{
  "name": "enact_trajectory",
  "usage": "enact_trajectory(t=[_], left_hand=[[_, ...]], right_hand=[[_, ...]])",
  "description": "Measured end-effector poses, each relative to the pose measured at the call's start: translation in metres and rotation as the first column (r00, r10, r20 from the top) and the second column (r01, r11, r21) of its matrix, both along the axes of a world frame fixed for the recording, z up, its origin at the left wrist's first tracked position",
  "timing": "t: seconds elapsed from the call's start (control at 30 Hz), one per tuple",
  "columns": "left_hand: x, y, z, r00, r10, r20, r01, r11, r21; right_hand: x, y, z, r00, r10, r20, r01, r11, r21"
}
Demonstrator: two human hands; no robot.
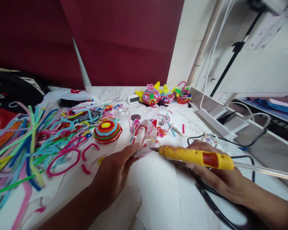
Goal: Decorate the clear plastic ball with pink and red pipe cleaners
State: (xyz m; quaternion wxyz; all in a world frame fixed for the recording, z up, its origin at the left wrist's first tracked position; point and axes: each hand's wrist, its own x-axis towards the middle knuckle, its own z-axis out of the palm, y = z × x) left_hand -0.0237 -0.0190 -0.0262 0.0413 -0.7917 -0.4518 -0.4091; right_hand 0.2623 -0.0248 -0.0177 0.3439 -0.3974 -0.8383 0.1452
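My right hand (pixel 213 172) is wrapped round a yellow hot glue gun (pixel 182 155), with a clear glue stick (pixel 264 171) jutting from its back end. The gun's nozzle points left, close to a clear plastic piece (pixel 145 137) that has red and pink fuzzy bits on it. My left hand (pixel 115 167) pinches this piece by its near edge; its exact shape is hard to make out. Just left of it lies a domed disc of coiled pipe cleaners (pixel 107 131) in red, blue, green and yellow.
Many loose pipe cleaners (pixel 31 140) cover the table's left side. Decorated fuzzy balls (pixel 151 95) and a small digital timer (pixel 133 99) stand at the back. A power strip (pixel 216 121) sits along the right edge, and a black cable (pixel 210 204) runs beneath my right hand.
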Motion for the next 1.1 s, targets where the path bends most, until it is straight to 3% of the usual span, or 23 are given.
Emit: enact_trajectory(t=[0.43, 0.8, 1.1], left_hand=[[-0.004, 0.003, -0.005, 0.998, -0.044, -0.05, 0.047, 0.998, 0.052], [-0.005, 0.002, -0.012, 0.994, -0.048, -0.101, 0.043, 0.998, -0.049], [-0.009, 0.0, -0.016, 0.986, -0.1, -0.136, 0.1, 0.995, -0.014]], right_hand=[[0.002, -0.002, 0.0, 0.999, 0.011, 0.035, -0.012, 1.0, 0.019], [0.001, -0.004, -0.001, 0.998, 0.01, 0.065, -0.013, 0.999, 0.044], [-0.007, -0.005, 0.003, 0.999, 0.02, 0.044, -0.022, 0.999, 0.042]])
